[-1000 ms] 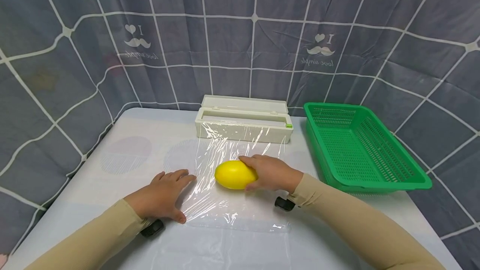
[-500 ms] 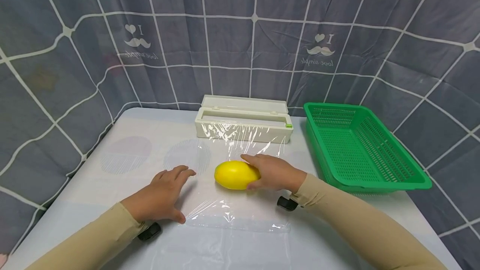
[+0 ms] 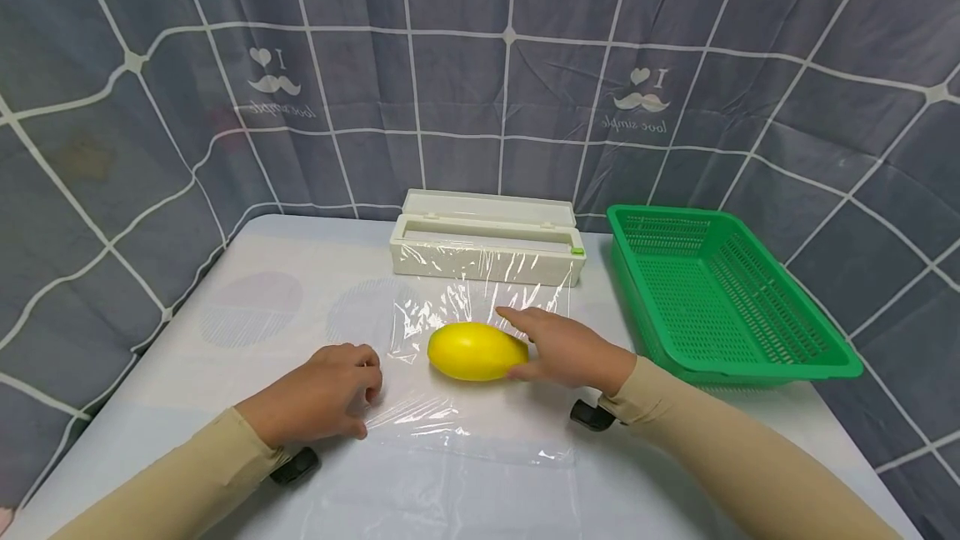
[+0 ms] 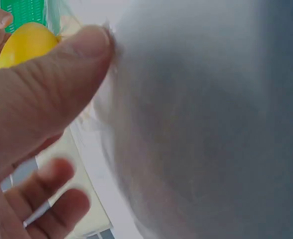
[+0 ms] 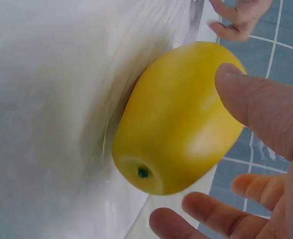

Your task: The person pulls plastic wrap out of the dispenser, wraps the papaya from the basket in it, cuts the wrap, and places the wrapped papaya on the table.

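A smooth yellow melon [image 3: 474, 352] with a small green stem spot lies on a sheet of clear cling film [image 3: 495, 432]. My right hand [image 3: 573, 348] is at the melon's right end; in the right wrist view its thumb [image 5: 256, 104] overlaps the melon and the other fingers stand apart from it. At the film's left edge is my left hand [image 3: 315, 394], its fingers loosely bent downward. The left wrist view has the left thumb [image 4: 76, 59] close beside the film, with a gap to the visible fingers; whether it touches the film is unclear.
Behind the melon stands a white cling film dispenser [image 3: 487, 267] with its lid raised, the film running out over its front. A green plastic basket [image 3: 750, 371] stands at the right of the white-covered table [image 3: 247, 382]. A grey checked curtain [image 3: 465, 82] surrounds the back.
My right hand has shifted slightly right, baring more of the melon. The left fingers have gone from spread to bent down near the film's edge. The film's glints have changed.
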Tool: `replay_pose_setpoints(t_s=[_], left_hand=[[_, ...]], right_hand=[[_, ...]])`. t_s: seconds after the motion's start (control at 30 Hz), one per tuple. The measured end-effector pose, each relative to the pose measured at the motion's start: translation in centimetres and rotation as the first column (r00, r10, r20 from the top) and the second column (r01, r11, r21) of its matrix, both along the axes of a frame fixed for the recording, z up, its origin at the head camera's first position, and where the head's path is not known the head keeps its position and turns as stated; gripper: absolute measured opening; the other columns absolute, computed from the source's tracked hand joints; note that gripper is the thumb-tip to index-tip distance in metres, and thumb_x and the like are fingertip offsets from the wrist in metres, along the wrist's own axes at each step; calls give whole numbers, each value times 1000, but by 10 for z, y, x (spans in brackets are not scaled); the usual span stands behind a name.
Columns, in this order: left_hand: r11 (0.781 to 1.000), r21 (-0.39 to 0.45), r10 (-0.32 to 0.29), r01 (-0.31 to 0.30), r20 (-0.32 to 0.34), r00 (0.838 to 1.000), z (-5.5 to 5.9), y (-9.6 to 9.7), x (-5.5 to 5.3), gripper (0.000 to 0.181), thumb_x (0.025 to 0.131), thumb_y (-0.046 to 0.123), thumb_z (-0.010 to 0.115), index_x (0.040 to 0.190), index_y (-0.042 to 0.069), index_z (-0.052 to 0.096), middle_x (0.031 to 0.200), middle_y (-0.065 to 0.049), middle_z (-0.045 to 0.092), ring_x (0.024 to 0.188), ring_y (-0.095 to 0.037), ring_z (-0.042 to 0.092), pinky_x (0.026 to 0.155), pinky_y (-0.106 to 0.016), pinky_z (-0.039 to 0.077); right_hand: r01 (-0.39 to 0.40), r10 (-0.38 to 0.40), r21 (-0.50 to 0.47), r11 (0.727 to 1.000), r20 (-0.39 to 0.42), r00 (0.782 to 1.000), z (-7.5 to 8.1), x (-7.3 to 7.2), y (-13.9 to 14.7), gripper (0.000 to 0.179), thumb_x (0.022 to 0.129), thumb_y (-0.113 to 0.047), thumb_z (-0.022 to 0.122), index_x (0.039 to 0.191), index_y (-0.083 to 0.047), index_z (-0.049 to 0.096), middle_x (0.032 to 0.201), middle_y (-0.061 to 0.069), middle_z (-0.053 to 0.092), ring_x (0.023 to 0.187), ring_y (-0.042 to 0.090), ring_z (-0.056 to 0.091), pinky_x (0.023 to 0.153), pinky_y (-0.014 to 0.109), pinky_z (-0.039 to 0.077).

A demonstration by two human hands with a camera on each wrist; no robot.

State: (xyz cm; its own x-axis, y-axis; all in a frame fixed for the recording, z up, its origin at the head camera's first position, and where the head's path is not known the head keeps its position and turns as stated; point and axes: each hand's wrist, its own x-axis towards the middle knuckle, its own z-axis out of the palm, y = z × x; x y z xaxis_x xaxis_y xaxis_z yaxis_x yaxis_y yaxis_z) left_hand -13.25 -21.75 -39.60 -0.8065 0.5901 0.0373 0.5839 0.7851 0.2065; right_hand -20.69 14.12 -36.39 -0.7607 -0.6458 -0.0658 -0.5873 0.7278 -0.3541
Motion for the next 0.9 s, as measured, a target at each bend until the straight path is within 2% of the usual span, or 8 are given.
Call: replay_pose_setpoints(t_s=[0.1,0.2,0.3,0.4,0.47,0.63,0.73,0.9], left_hand=[[998,-20,-53,53,37,998,0,0,-2,35,71,24,96,77,33,63,93,22,56,86,-4,49,94,-43,48],[996,-21,-80,82,73,994,0,-1,-3,29,76,24,94,75,37,67,86,28,57,82,2,49,94,-42,50],[995,-19,-101,103,86,991,0,-3,-3,27,77,26,92,74,39,69,84,30,58,79,4,49,93,-40,51],[994,-19,-107,110,108,988,2,-4,-2,25,77,29,92,73,39,69,83,30,58,78,5,49,93,-39,51],[994,-5,-104,106,133,986,3,-5,-2,25,75,31,93,74,38,69,84,29,58,78,5,49,93,-38,50],[997,23,-72,69,210,975,4,-4,-3,30,66,32,97,76,38,69,87,30,59,81,3,49,94,-39,49],[997,25,-70,66,225,972,3,-5,-4,33,65,27,98,77,37,69,87,29,59,82,3,49,93,-38,49],[994,32,-110,106,186,976,3,-5,-4,33,68,21,96,76,36,68,87,29,59,80,3,48,87,-34,48]], right_hand=[[40,-40,-38,998,13,999,1,7,9,74,87,-36,87,148,-9,53,138,11,64,115,28,67,99,46,57],[37,-37,-45,998,8,999,1,14,20,45,87,-31,87,121,-10,65,115,3,68,98,19,65,87,36,56],[-43,44,-28,999,36,998,0,22,31,24,86,-23,87,91,-15,65,86,-7,61,79,8,54,72,26,48],[-141,141,2,990,102,985,-4,31,39,29,84,-18,87,74,-19,60,69,-13,48,67,1,43,63,20,39],[-171,167,12,985,157,973,-8,36,43,33,81,-18,89,69,-20,58,66,-16,44,64,-1,40,60,18,36],[-186,170,51,981,231,958,-19,44,52,33,74,-26,94,69,-23,61,67,-18,47,64,-4,41,60,17,38],[-196,174,80,977,224,959,-23,46,54,35,69,-27,97,70,-23,62,69,-17,48,65,-4,41,61,16,38],[-236,216,121,964,161,963,-26,48,54,33,70,-24,95,71,-23,62,71,-17,47,68,-3,41,64,16,38]])
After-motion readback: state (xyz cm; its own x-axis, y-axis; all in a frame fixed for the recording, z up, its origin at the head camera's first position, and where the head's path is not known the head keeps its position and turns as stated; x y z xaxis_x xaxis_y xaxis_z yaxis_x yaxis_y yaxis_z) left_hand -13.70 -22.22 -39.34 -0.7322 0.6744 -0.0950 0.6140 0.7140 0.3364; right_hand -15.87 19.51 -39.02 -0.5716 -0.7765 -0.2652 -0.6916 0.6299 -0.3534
